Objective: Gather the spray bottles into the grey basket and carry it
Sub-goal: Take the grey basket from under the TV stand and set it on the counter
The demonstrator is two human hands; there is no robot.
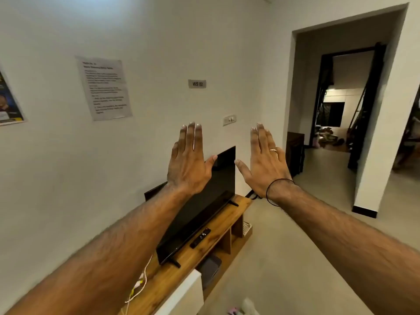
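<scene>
Both arms are stretched out in front of me at chest height, backs of the hands toward the camera. My left hand [189,161] is flat with fingers extended and holds nothing. My right hand [264,161], with a ring and a black wrist band, is likewise flat and empty. No spray bottle and no grey basket can be made out with certainty; pale blurred shapes [247,306] sit at the bottom edge on the floor.
A black TV [204,210] stands on a low wooden cabinet [172,276] along the white wall, with a remote [200,237] and white cables [138,285] on top. A white basket [247,228] sits beside the cabinet. An open doorway [336,123] lies to the right, over grey floor.
</scene>
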